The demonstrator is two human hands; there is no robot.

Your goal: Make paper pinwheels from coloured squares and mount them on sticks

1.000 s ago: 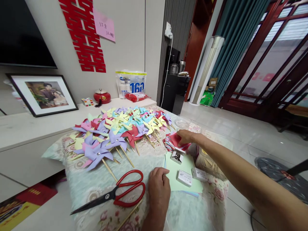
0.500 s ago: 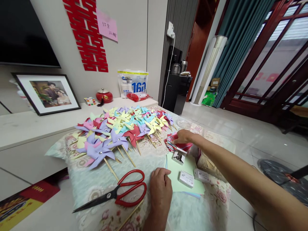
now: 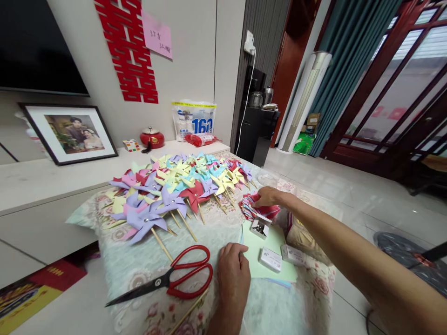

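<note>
My right hand (image 3: pixel 267 196) reaches far across the table, fingers drawn together on a pile of thin striped pieces (image 3: pixel 248 207) on red packaging. What its fingertips pinch, if anything, is hidden. My left hand (image 3: pixel 233 267) rests on the tablecloth with curled fingers and nothing visible in it. Beside it lie scissors (image 3: pixel 190 272) with red handles and a thin wooden stick (image 3: pixel 188 312). Right of it, a stack of pale green paper (image 3: pixel 253 246) carries an open small box (image 3: pixel 260 228) of metal bits and a closed white box (image 3: pixel 270 259).
Many paper pinwheels (image 3: pixel 181 179) on sticks cover the table's far left. Another white box (image 3: pixel 292 254) and a bag of pale contents (image 3: pixel 305 237) lie under my right forearm. Behind, a cabinet holds a framed photo (image 3: pixel 70 135), a red pot (image 3: pixel 152 138) and a plastic bag (image 3: pixel 193 122).
My right hand has shifted very slightly over the striped pile. My left hand, the scissors and the boxes stay where they were.
</note>
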